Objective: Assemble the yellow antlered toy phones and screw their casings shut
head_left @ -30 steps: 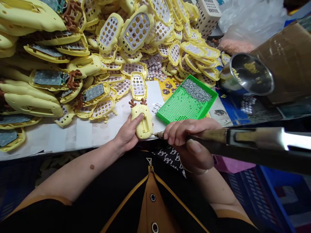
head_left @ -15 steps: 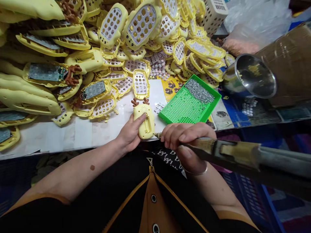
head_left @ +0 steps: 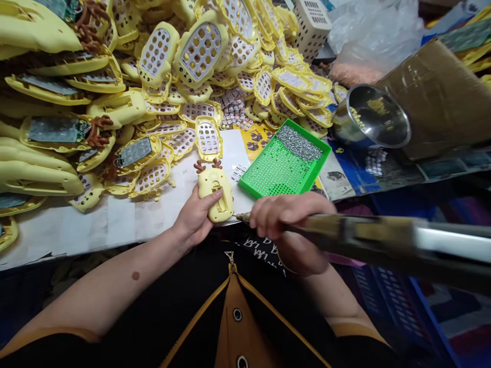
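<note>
Yellow toy shell with brown antlers lay at the table's near edge, clasped by the left hand. The right hand gripped a screwdriver, its tip just beside the shell. If the shell shifted, the bit might slip and gouge it. A green tray and heaped yellow casings crowded behind.

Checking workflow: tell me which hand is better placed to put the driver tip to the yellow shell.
Right, likely: right hand grips the screwdriver, tip beside the yellow shell; left hand holds it.
</note>
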{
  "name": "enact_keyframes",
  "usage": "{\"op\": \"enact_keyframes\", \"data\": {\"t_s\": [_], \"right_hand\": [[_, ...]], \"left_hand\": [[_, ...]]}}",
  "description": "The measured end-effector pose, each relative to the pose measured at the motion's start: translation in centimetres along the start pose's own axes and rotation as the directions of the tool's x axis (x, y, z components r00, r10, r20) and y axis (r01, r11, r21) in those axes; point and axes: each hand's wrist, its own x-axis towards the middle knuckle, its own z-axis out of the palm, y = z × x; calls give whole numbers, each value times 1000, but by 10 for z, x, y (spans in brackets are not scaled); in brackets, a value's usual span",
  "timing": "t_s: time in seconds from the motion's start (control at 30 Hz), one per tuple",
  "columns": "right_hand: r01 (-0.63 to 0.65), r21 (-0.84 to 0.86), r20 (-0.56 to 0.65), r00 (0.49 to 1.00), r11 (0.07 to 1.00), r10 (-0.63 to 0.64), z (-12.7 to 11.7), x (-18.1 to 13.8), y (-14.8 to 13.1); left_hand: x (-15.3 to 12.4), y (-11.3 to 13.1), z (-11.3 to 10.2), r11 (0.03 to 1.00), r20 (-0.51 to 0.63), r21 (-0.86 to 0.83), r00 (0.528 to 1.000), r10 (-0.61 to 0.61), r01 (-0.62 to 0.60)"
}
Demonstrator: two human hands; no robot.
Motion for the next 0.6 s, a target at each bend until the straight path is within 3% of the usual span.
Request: {"op": "enact_keyframes", "data": {"t_s": [0.17, 0.3, 0.6], "right_hand": [[162, -263, -204, 954, 951, -219, -45, 18, -6], [165, -421, -233, 931, 892, -282, -81, 24, 16], [112, -429, -247, 940, 896, -235, -88, 23, 30]], "left_hand": [[1, 2, 9, 1000, -13, 6, 1000, -8, 8], [6, 2, 12, 1000, 5, 16, 1000, -12, 12], [10, 4, 10, 996, 10, 74, 998, -59, 58]]}}
